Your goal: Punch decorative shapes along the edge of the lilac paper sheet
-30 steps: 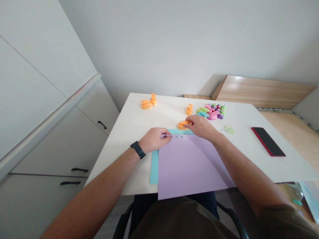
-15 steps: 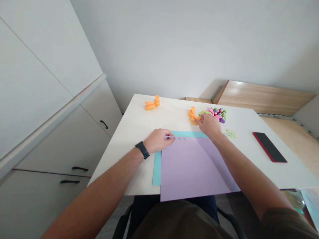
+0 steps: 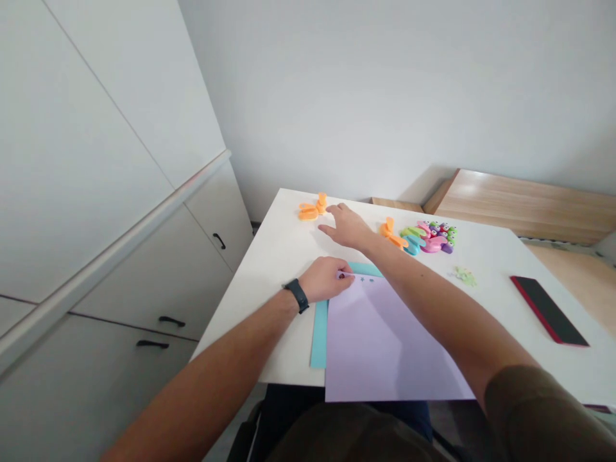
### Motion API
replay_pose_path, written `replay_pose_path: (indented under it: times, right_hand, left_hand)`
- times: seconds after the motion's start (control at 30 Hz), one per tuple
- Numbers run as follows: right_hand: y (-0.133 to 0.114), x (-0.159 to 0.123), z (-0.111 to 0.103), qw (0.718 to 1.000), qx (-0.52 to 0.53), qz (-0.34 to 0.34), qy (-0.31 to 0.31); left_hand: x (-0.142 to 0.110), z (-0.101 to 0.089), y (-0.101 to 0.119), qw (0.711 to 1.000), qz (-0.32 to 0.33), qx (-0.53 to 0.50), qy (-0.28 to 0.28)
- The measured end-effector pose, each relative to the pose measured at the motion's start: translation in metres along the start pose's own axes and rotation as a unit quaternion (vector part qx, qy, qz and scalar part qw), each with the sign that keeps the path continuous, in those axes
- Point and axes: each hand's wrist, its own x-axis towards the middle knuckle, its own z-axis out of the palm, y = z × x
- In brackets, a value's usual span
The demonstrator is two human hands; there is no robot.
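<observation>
My left hand rests at the top edge of a lilac paper sheet, fingers curled on it beside a small dark red mark and tiny punched shapes. Under the sheet lies teal paper, showing as a strip at the left and a band at the top. My right hand hangs open over the white table, nearest an orange craft punch and holding nothing. Another orange punch lies next to a heap of colourful craft punches.
A black phone in a red case lies at the table's right side, and small green paper scraps lie near it. White cabinets with dark handles stand left of the table. A wooden board stands behind.
My right hand has let go of the orange punch by the heap and moved left across the table. My left hand stays on the sheet's top edge. The view has shifted slightly.
</observation>
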Motion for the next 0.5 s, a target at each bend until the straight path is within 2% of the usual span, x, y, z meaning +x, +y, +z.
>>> replay_pose_path:
  times: [0.13, 0.27, 0.37, 0.5]
  right_hand:
    - [-0.024, 0.039, 0.019, 0.999, 0.019, 0.012, -0.028]
    - [-0.031, 0.063, 0.033, 0.999, 0.019, 0.037, -0.033]
    - [-0.032, 0.068, 0.036, 0.999, 0.02, 0.045, -0.022]
    - [-0.033, 0.056, 0.034, 0.999, 0.029, 0.032, 0.007]
  left_hand:
    - [-0.001, -0.002, 0.002, 1.0, -0.01, -0.007, -0.003]
    - [-0.002, -0.003, 0.003, 1.0, -0.013, 0.008, -0.007]
    - [-0.003, -0.003, 0.003, 1.0, -0.01, 0.01, -0.006]
    - [-0.003, -0.002, 0.003, 1.0, -0.007, 0.009, -0.002]
